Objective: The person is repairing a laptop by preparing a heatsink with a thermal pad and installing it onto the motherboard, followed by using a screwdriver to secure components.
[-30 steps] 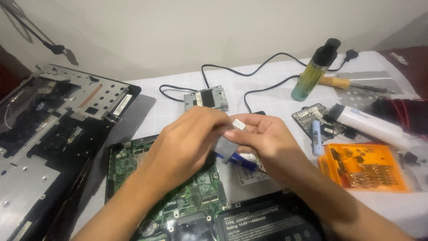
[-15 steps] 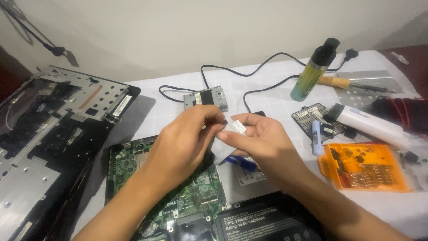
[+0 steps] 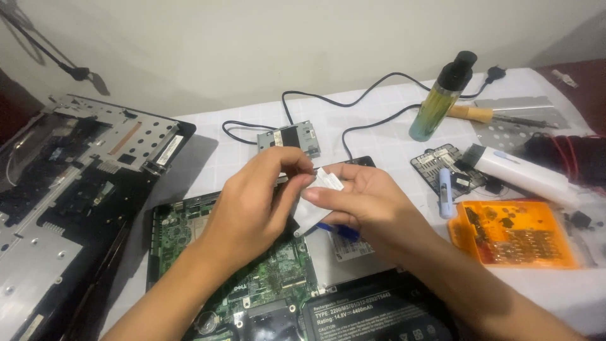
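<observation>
My left hand [image 3: 252, 205] and my right hand [image 3: 363, 205] meet above an opened laptop, whose green circuit board [image 3: 183, 230] lies bare below them. Both pinch a small white flat piece [image 3: 329, 179] at its top, with a pale sheet [image 3: 308, 216] hanging beneath it between the palms. A blue-tipped tool [image 3: 341, 231] pokes out under my right hand. The fingers hide how the white piece and the sheet join.
A dark laptop cover [image 3: 69, 189] lies at the left. Behind the hands sit a small metal module [image 3: 289, 137] with black cable, a green spray bottle [image 3: 442, 98], a soldering iron [image 3: 499, 115], a white tube [image 3: 517, 172] and an orange parts tray [image 3: 514, 232]. A black battery [image 3: 372, 316] lies at the front.
Both hands have risen slightly and drawn closer. The white piece now stands higher between the fingertips, and the pale sheet hangs further out below them.
</observation>
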